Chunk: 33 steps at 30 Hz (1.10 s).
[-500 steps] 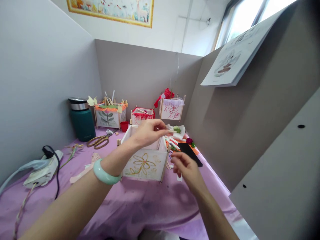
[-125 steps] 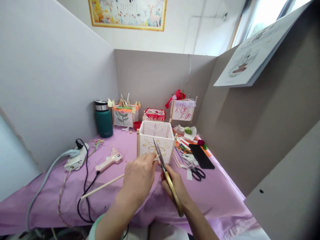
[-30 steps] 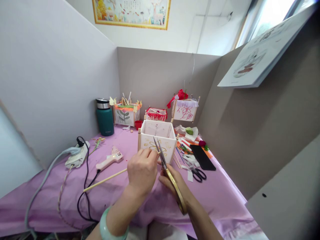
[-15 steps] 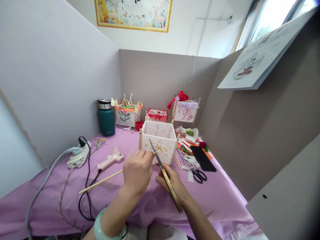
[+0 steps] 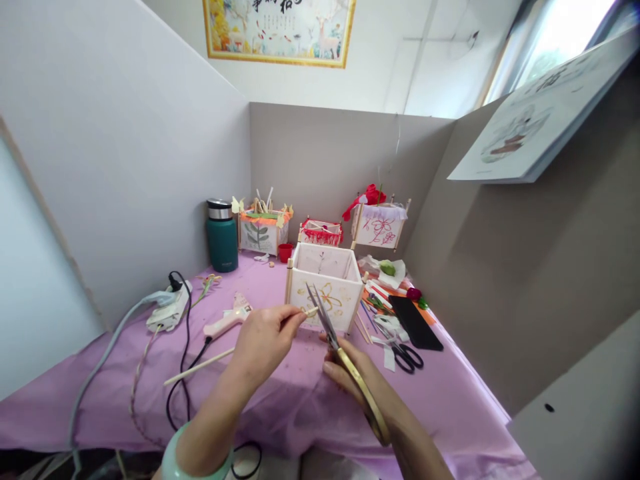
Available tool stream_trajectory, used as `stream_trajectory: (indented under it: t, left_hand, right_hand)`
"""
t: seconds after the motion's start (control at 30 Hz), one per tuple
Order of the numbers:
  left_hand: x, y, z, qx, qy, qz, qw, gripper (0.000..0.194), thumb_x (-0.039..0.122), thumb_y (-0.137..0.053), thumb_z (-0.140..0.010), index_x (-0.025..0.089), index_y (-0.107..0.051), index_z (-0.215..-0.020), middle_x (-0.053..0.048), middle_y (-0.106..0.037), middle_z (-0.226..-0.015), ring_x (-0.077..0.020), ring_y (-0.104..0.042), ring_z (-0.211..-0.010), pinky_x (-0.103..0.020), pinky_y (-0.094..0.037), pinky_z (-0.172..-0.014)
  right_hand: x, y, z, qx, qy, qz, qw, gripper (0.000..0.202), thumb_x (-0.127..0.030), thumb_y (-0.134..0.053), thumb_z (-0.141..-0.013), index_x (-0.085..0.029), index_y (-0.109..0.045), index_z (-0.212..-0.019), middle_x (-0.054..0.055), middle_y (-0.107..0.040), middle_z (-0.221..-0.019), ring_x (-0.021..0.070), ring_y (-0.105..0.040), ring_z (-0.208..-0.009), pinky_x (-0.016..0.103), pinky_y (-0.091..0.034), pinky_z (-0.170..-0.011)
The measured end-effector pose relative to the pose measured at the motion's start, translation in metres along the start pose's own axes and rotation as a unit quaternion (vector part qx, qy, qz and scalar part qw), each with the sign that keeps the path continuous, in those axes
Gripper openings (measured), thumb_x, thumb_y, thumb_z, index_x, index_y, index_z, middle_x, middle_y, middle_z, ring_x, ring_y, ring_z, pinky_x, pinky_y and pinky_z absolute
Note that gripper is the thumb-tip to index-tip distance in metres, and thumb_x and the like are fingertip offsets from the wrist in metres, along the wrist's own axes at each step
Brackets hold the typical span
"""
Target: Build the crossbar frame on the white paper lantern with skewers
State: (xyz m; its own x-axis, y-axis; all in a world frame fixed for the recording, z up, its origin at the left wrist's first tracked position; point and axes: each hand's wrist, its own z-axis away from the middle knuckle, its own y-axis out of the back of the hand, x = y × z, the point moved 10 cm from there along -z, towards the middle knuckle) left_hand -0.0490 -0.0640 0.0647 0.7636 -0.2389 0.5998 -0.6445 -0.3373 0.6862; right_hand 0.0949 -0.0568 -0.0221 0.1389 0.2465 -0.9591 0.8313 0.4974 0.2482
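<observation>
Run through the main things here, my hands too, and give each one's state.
Left hand: closed on the wooden stick
Right hand: gripping brass-handled scissors
Wooden stick: held aslant
Brass-handled scissors: blades parted
White gold-flower box: upright, open-topped
Pink glue gun: lying down
Green thermos: upright, capped
Red cup: upright
Power strip: black plug inserted
Black-handled scissors: lying down
Black phone: lying flat
Purple tablecloth: wrinkled

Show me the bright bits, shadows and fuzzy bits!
Head view: the glass window glares white; head view: a shadow darkens the grey flat partition beneath the white paper sheets; head view: the gold-handled metal scissors look fairly clear, but tiny writing on the gold-framed picture is fuzzy.
</observation>
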Motion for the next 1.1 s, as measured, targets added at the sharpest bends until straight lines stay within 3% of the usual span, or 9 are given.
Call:
stream_trajectory:
  t: [0.23, 0.37, 0.53, 0.7, 0.83, 0.9, 1.0, 1.03, 1.1]
  left_hand:
    - [0.004, 0.0, 0.002, -0.02, -0.008, 0.014, 1.0, 0.029, 0.033, -0.049, -0.087, 0.021, -0.071, -0.073, 0.001, -0.066, -0.06, -0.0125, -0.056, -0.056, -0.023, -0.036, -0.056]
    - [0.008, 0.0, 0.003, -0.046, -0.028, 0.061, 0.997, 0.029, 0.033, -0.049, -0.087, 0.02, -0.069, -0.069, 0.002, -0.062, -0.056, -0.011, -0.052, -0.053, -0.022, -0.035, -0.053]
    - [0.005, -0.007, 0.004, -0.088, -0.019, 0.138, 0.986, 0.03, 0.034, -0.052, -0.085, 0.017, -0.065, -0.064, 0.003, -0.056, -0.053, -0.0097, -0.048, -0.051, -0.021, -0.035, -0.052]
    - [0.006, -0.019, 0.004, -0.106, -0.016, 0.242, 0.964, 0.029, 0.035, -0.054, -0.083, 0.016, -0.061, -0.062, 0.002, -0.057, -0.056, -0.0103, -0.049, -0.057, -0.021, -0.038, -0.056]
    - [0.01, -0.019, 0.005, -0.086, -0.026, 0.234, 0.968, 0.031, 0.037, -0.055, -0.084, 0.015, -0.063, -0.063, 0.001, -0.057, -0.056, -0.0094, -0.047, -0.054, -0.021, -0.036, -0.053]
    - [0.017, -0.028, 0.008, -0.117, -0.034, 0.303, 0.945, 0.028, 0.039, -0.058, -0.082, 0.015, -0.061, -0.068, 0.002, -0.055, -0.052, -0.0084, -0.045, -0.049, -0.02, -0.034, -0.049]
    - [0.026, -0.043, 0.012, -0.179, -0.03, 0.478, 0.859, 0.026, 0.041, -0.066, -0.077, 0.018, -0.055, -0.079, 0.006, -0.05, -0.046, -0.006, -0.039, -0.04, -0.018, -0.028, -0.042]
    - [0.024, -0.043, 0.01, -0.168, -0.025, 0.532, 0.829, 0.028, 0.041, -0.068, -0.076, 0.019, -0.053, -0.082, 0.008, -0.047, -0.045, -0.0049, -0.035, -0.038, -0.017, -0.024, -0.04]
    - [0.01, -0.032, 0.003, -0.095, -0.011, 0.614, 0.784, 0.028, 0.041, -0.068, -0.076, 0.02, -0.051, -0.083, 0.01, -0.041, -0.043, -0.0033, -0.028, -0.036, -0.016, -0.019, -0.039]
  right_hand:
    - [-0.003, -0.002, 0.005, 0.003, -0.002, 0.023, 1.0, 0.027, -0.041, -0.061, -0.083, -0.017, -0.054, -0.094, -0.003, -0.043, -0.071, 0.0104, -0.041, -0.063, 0.022, -0.032, -0.055]
    - [0.002, -0.013, 0.013, -0.047, -0.015, -0.074, 0.996, 0.04, -0.042, -0.058, -0.085, -0.015, -0.052, -0.114, -0.006, -0.044, -0.061, 0.0086, -0.039, -0.049, 0.022, -0.031, -0.047]
    - [0.006, -0.038, 0.029, -0.128, -0.024, -0.284, 0.95, 0.048, -0.039, -0.062, -0.08, -0.011, -0.053, -0.118, -0.005, -0.045, -0.057, 0.008, -0.039, -0.045, 0.023, -0.033, -0.046]
    - [0.01, -0.064, 0.042, -0.204, -0.072, -0.474, 0.854, 0.04, -0.039, -0.055, -0.083, -0.014, -0.058, -0.114, -0.005, -0.038, -0.062, 0.0047, -0.03, -0.044, 0.019, -0.025, -0.043]
    - [0.008, -0.056, 0.04, -0.158, -0.011, -0.444, 0.882, 0.039, -0.037, -0.056, -0.085, -0.014, -0.057, -0.117, -0.004, -0.043, -0.064, 0.0063, -0.037, -0.045, 0.022, -0.032, -0.045]
    - [0.007, -0.057, 0.044, -0.132, 0.016, -0.436, 0.89, 0.042, -0.039, -0.057, -0.084, -0.013, -0.058, -0.116, -0.003, -0.045, -0.063, 0.0068, -0.039, -0.045, 0.022, -0.034, -0.046]
    - [0.004, -0.062, 0.054, -0.106, 0.048, -0.479, 0.87, 0.047, -0.048, -0.056, -0.083, -0.011, -0.062, -0.112, -0.003, -0.044, -0.058, 0.0056, -0.034, -0.043, 0.02, -0.029, -0.043]
    - [0.0, -0.062, 0.057, -0.108, 0.067, -0.507, 0.852, 0.048, -0.051, -0.055, -0.083, -0.012, -0.063, -0.111, -0.004, -0.041, -0.055, 0.0051, -0.032, -0.041, 0.019, -0.028, -0.041]
    - [-0.012, -0.05, 0.06, -0.112, 0.1, -0.575, 0.804, 0.044, -0.052, -0.053, -0.086, -0.018, -0.063, -0.112, -0.007, -0.035, -0.051, 0.0046, -0.028, -0.039, 0.017, -0.027, -0.038]
